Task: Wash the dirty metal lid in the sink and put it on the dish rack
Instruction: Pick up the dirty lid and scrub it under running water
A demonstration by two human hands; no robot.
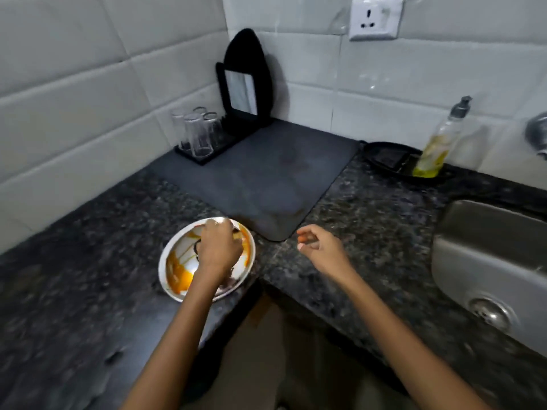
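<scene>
Lid (pixel 177 267) — round, shiny metal, smeared orange — is seen flat on the counter (pixel 370 202), handle side up; no long axis. Its handle is covered by the left hand (pixel 219 247), grip not discernible; the right hand (pixel 322 247) is held loosely curled, empty.

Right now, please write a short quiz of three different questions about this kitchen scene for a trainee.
1. True or false: the metal lid is already in the sink.
2. Which hand is on the lid? A) left hand B) right hand
3. Fill in: the soap bottle stands between the mat and the ____.

Key: 1 false, it lies on the counter, stained orange. 2 A. 3 sink.
</scene>
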